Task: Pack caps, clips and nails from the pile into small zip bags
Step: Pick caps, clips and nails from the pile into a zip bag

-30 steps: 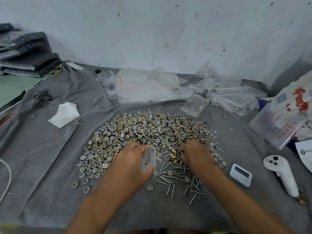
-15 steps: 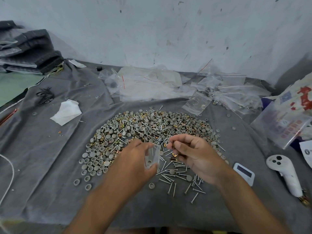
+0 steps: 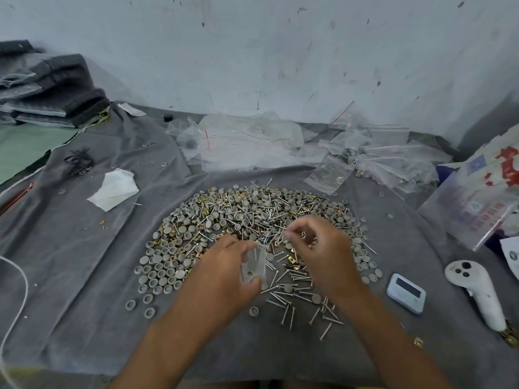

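Note:
A wide pile [image 3: 247, 217] of grey caps, brass clips and steel nails lies on the grey cloth [image 3: 84, 262]. My left hand [image 3: 224, 270] grips a small clear zip bag [image 3: 254, 265] upright at the pile's near edge, with a cap visible inside it. My right hand [image 3: 323, 248] hovers just right of the bag's mouth, fingers curled and pinching small parts that look like nails. The parts are blurred. Loose nails [image 3: 297, 299] lie scattered below both hands.
Empty and filled zip bags [image 3: 365, 155] are heaped at the back by the wall. A white tissue [image 3: 113, 189] lies at the left. A small white timer [image 3: 405, 293] and a white controller [image 3: 477, 290] sit at the right, next to printed plastic bags [image 3: 483, 197].
My right hand has lifted off the pile with small parts pinched and moved up beside the bag's mouth. My left hand has kept its hold on the bag.

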